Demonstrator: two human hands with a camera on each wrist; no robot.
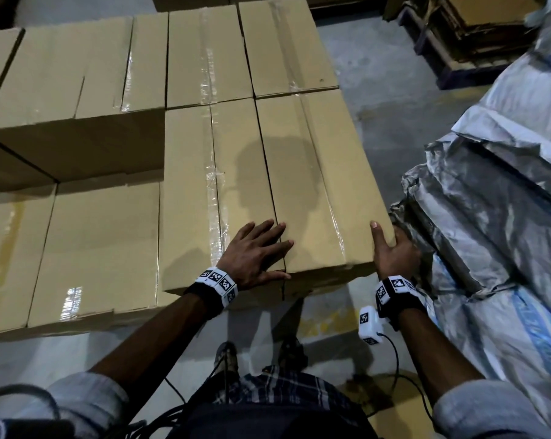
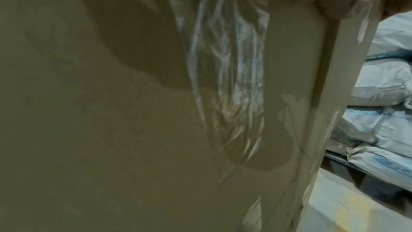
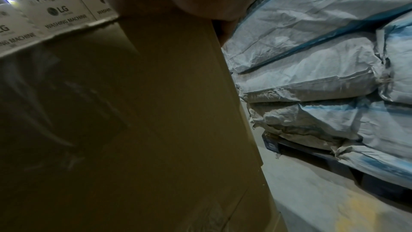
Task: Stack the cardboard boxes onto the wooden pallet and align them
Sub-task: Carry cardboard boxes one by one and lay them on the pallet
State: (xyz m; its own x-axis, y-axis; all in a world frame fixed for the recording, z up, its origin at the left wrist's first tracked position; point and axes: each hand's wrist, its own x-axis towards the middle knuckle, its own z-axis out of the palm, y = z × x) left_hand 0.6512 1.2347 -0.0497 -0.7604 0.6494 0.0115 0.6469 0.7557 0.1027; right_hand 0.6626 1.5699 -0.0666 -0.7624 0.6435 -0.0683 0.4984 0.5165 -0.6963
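Observation:
Plain brown cardboard boxes stand packed together in the head view. My left hand (image 1: 255, 252) lies flat with fingers spread on top, across the seam between the near middle box (image 1: 204, 191) and the near right box (image 1: 318, 185). My right hand (image 1: 391, 251) clasps that right box's near right corner, thumb on top and fingers round the side, out of sight. The left wrist view shows a taped front face (image 2: 133, 121); the right wrist view shows the right box's corner (image 3: 156, 112). Any pallet under the boxes is hidden.
Lower boxes (image 1: 93, 248) sit to the left, a taller one (image 1: 71, 74) behind them. Grey woven sacks (image 1: 495, 217) on a dark pallet (image 3: 312, 156) press close on the right. Flattened cardboard on another dark pallet (image 1: 457, 52) lies far right. Washing-machine cartons (image 3: 55, 17) stand behind. Concrete floor (image 1: 356, 52).

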